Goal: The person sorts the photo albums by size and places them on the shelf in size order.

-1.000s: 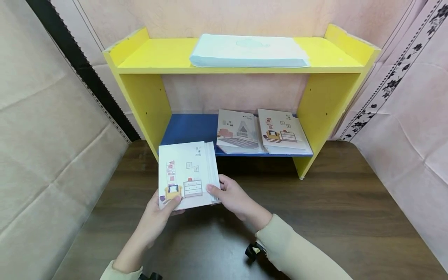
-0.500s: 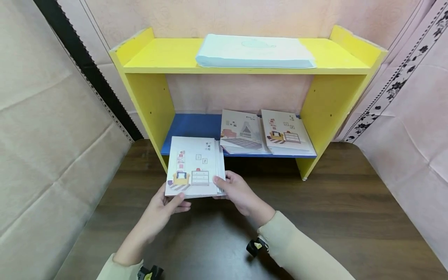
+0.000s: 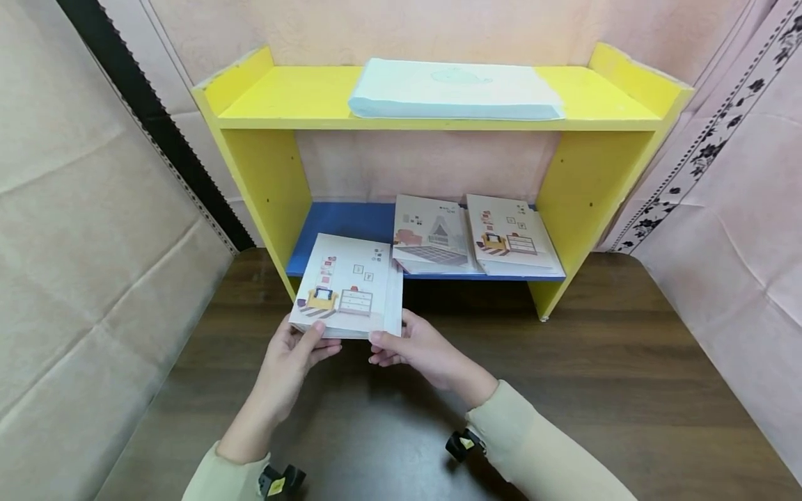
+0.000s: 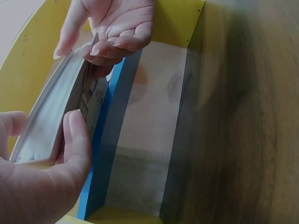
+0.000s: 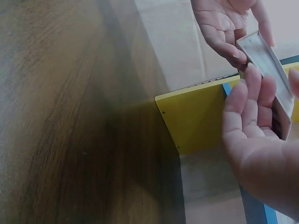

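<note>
A small stack of white notebooks (image 3: 341, 285), with a furnished-room drawing on the top cover, tilts over the left front of the blue shelf (image 3: 351, 219). My left hand (image 3: 291, 358) holds its near left corner, thumb on the cover and fingers underneath. At the near right corner, my right hand (image 3: 420, 348) pinches the stack, thumb on top and fingers below. The left wrist view shows the page edges (image 4: 49, 116) between left thumb and fingers. Two similar piles lie on the shelf: a left pile (image 3: 432, 233) right beside the held one, and a right pile (image 3: 510, 236).
A yellow bookshelf (image 3: 583, 188) stands on the brown wooden table (image 3: 601, 390). On its top board lies a flat pale-blue and white package (image 3: 457, 90). Pale cloth (image 3: 94, 278) hangs at the back and both sides.
Both hands have moved the held notebooks forward and slightly right, over the blue shelf's front edge. The right thumb has shifted from the stack's right side to its near corner.
</note>
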Demonstrator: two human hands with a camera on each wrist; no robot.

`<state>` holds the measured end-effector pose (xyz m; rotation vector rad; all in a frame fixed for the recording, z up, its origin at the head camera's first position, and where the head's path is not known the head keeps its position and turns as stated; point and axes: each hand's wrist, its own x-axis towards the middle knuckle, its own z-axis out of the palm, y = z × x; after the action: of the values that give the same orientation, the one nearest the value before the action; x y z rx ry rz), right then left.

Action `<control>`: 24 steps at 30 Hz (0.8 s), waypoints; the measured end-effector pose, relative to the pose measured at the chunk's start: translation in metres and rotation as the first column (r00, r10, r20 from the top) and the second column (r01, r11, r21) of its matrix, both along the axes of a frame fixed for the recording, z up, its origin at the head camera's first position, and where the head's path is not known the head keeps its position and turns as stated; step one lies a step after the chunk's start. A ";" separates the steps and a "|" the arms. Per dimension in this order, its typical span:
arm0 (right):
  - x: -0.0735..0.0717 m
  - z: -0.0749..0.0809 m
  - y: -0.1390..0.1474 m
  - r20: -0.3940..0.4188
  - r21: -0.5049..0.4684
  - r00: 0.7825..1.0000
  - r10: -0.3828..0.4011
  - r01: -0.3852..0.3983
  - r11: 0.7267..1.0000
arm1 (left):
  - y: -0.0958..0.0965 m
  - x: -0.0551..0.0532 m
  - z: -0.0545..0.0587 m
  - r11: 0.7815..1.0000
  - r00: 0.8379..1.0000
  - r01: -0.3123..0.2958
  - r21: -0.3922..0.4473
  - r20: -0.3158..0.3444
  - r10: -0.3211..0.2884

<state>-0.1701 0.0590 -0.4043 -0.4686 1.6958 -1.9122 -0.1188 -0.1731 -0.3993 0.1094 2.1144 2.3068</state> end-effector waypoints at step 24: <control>-0.009 0.002 0.002 0.051 0.033 0.982 -0.180 0.178 0.983 | 0.004 -0.019 -0.003 0.990 0.998 -0.069 -0.123 -0.016 0.068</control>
<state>-0.1788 0.0611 -0.4021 -0.2582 1.7793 -2.0043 -0.1373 -0.1689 -0.4027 0.0497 2.2954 2.2074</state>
